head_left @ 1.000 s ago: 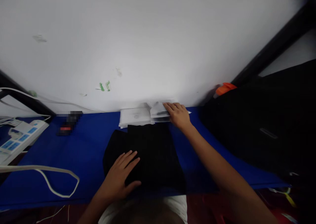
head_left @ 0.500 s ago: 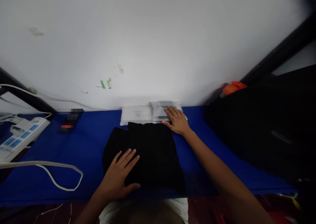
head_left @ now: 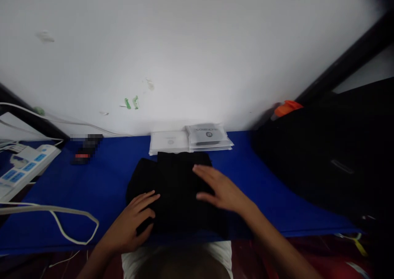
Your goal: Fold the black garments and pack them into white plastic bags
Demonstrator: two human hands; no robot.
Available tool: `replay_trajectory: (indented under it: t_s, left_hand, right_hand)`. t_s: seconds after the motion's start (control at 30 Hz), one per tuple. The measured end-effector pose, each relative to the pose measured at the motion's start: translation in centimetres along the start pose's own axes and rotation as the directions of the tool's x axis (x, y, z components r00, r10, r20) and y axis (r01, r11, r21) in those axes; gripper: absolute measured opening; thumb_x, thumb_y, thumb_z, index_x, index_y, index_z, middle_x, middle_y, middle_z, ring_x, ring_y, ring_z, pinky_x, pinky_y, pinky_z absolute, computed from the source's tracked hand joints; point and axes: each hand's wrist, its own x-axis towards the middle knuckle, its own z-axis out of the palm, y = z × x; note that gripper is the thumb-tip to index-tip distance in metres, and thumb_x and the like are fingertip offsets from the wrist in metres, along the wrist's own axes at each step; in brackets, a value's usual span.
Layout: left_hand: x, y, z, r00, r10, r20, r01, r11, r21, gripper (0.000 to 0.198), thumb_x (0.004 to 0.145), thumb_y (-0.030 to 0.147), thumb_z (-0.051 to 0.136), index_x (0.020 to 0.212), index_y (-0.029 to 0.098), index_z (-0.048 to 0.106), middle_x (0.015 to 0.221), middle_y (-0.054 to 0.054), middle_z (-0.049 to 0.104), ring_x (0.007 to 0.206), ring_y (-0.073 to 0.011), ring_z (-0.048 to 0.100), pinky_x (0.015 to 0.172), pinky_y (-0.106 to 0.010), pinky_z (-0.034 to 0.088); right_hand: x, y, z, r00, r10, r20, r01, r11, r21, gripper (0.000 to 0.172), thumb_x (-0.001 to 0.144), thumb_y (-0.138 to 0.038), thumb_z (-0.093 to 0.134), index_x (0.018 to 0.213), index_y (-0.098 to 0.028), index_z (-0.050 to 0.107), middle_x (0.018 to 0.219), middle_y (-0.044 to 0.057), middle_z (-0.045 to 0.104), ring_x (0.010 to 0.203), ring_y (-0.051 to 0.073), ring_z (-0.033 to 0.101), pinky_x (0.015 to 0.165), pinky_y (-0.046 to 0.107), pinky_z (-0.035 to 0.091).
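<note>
A folded black garment (head_left: 181, 193) lies on the blue-covered table in front of me. My left hand (head_left: 135, 221) rests at its left side, fingers slightly bent and apart, thumb toward the near edge. Over the right part of the cloth is my right hand (head_left: 220, 188), thumb and fingers apart with nothing in them; whether it touches the fabric I cannot tell. Behind the garment, against the wall, lie a stack of frosted plastic pouches (head_left: 209, 136) with dark printing and a flat white pouch (head_left: 169, 142).
On the left are a white power strip (head_left: 29, 168) with plugs, a loose white cable (head_left: 74, 211) and a dark, pixelated object (head_left: 88, 149). A large black bulk (head_left: 323, 160) covers the right side, with something orange (head_left: 287, 107) behind it. The white wall (head_left: 197, 57) rises behind the table.
My right hand has come off the pouch stack and moved toward me, over the garment. My left hand has slid a little left and nearer, its fingers more bent.
</note>
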Motion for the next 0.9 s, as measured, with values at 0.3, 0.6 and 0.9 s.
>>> replay_trajectory:
  t_s: [0.3,0.6,0.9]
  left_hand:
    - [-0.5,0.6,-0.4,0.959,0.035,-0.282,-0.031,0.999,0.017,0.019,0.089,0.016,0.055,0.106,0.024,0.062,0.094,-0.002,0.075,0.087,-0.0183,0.071,0.090,-0.037,0.054]
    - [8.1,-3.5,-1.1,0.885,-0.244,-0.397,0.329,0.930,0.162,0.036,0.090,0.037,0.058,0.123,0.021,0.057,0.118,-0.011,0.063,0.107,-0.0294,0.060,0.089,-0.043,0.050]
    - [14.2,-6.1,-0.7,0.924,-0.316,-0.216,0.362,0.904,0.227,0.025,0.085,0.022,0.062,0.110,0.017,0.062,0.100,-0.010,0.066,0.095,-0.0265,0.060,0.080,-0.037,0.048]
  right_hand:
    - [-7.0,-5.7,0.4,0.986,0.149,0.082,-0.156,0.983,0.097,0.029,0.091,-0.022,0.056,0.119,-0.022,0.063,0.131,0.009,0.062,0.124,0.024,0.056,0.100,0.041,0.050]
    - [-0.8,1.5,-1.0,0.929,0.239,-0.282,-0.247,0.969,0.004,0.021,0.097,-0.035,0.048,0.109,-0.023,0.061,0.103,0.008,0.069,0.097,0.026,0.066,0.085,0.042,0.055]
    - [5.9,6.5,1.0,0.970,0.165,-0.176,-0.200,0.959,-0.199,0.026,0.088,-0.015,0.056,0.114,-0.015,0.061,0.106,0.012,0.063,0.101,0.026,0.059,0.090,0.044,0.050]
